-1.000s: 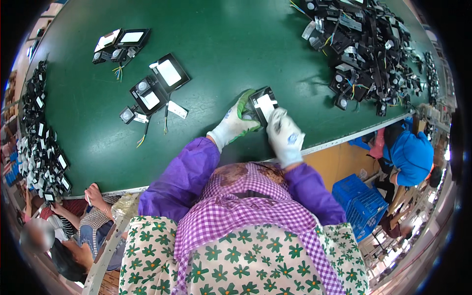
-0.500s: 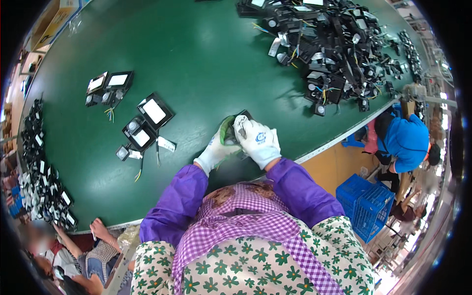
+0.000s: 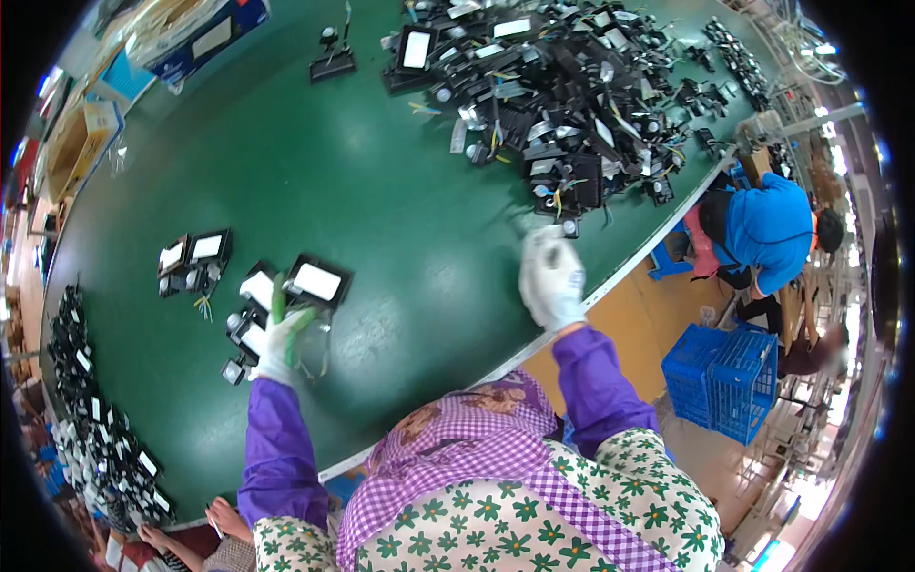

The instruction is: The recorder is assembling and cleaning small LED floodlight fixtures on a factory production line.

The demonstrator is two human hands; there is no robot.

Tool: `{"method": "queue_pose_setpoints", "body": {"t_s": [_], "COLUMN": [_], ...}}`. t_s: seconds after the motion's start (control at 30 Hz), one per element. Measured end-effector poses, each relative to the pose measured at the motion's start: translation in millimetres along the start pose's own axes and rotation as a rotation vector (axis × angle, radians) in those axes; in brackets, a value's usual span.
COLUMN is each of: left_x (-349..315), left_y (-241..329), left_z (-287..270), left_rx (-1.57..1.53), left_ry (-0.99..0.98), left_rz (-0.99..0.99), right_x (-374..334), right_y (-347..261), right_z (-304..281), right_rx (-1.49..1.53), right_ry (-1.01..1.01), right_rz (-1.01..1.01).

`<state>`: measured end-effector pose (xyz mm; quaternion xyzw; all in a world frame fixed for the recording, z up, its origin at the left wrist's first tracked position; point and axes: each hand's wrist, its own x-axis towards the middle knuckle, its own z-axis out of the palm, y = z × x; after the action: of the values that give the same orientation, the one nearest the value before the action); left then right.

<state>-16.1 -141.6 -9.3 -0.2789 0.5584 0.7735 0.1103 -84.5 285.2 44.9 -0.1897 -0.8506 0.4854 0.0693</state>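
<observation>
My left hand (image 3: 282,334), in a white glove with green fingers, is over a small group of black floodlights with white panels and round sensors. Its fingers are spread, and nothing shows gripped in them. One floodlight (image 3: 317,280) lies just to the right of its fingertips; another floodlight (image 3: 259,288) lies to their left, partly covered. My right hand (image 3: 552,276), also in a white glove, is near the close edge of a large heap of black floodlights (image 3: 562,105). Motion smears its fingers, so their grip is unclear. A small round sensor (image 3: 570,229) sits beside its fingertips.
Two floodlights (image 3: 208,250) lie farther left, and another lamp (image 3: 332,65) stands at the far side. More lamps (image 3: 100,410) line the left rim of the green table (image 3: 419,200). Blue crates (image 3: 720,381) stand on the floor at right. Other people sit nearby at both sides.
My hands, together on a dark piece before, have separated. The left has moved left to the floodlight group, where one more lamp now lies; the right has moved right toward the heap. The view has shifted.
</observation>
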Motion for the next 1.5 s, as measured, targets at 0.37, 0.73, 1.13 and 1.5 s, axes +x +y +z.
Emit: {"method": "queue_pose_setpoints", "body": {"t_s": [0.37,0.73,1.13,1.5], "left_x": [-32.4,-41.0,-29.4,37.5], "left_y": [-19.7,56.6,-7.1,-46.2], "left_z": [-157.9,75.4,258.5,244.2], "left_rx": [-0.041,1.09,0.947,1.264], "left_ry": [0.402,0.67,-0.193,-0.462], "left_rz": [0.005,0.511,0.629,0.736], "right_x": [262.2,256.2,146.9,39.1], "right_y": [26.4,26.0,11.2,-10.0], "right_z": [-157.4,-78.6,3.6,-66.3], "right_rx": [0.77,0.37,0.118,0.562], "right_ry": [0.175,-0.225,-0.169,0.121], "right_rz": [0.057,0.185,-0.003,0.122]}}
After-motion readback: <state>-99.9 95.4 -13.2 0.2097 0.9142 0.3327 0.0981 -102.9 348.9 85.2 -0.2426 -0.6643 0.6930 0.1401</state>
